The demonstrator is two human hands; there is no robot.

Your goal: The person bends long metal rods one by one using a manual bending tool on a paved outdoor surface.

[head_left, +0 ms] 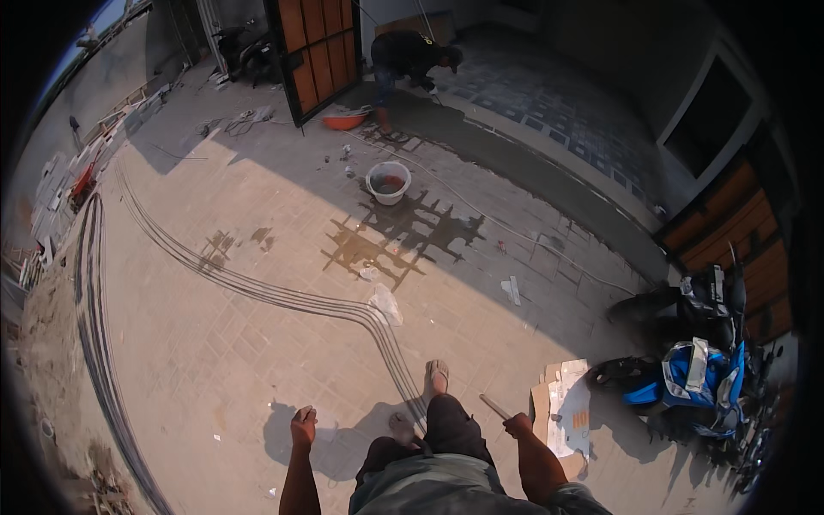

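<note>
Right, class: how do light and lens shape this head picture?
Head view: strong sun on the near paving, a diagonal shade edge leaving the bucket in shadow, the wearer's shadow falling leftward; head view, rim: black corners and fisheye bowing.

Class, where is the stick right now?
In the head view, the stick is low and right of centre, held in the person's right hand, just left of the cardboard.

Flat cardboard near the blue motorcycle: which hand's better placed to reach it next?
Right, probably: the right hand is nearest the flat cardboard, though it holds a stick. The left hand is farther off, leftward.
</note>
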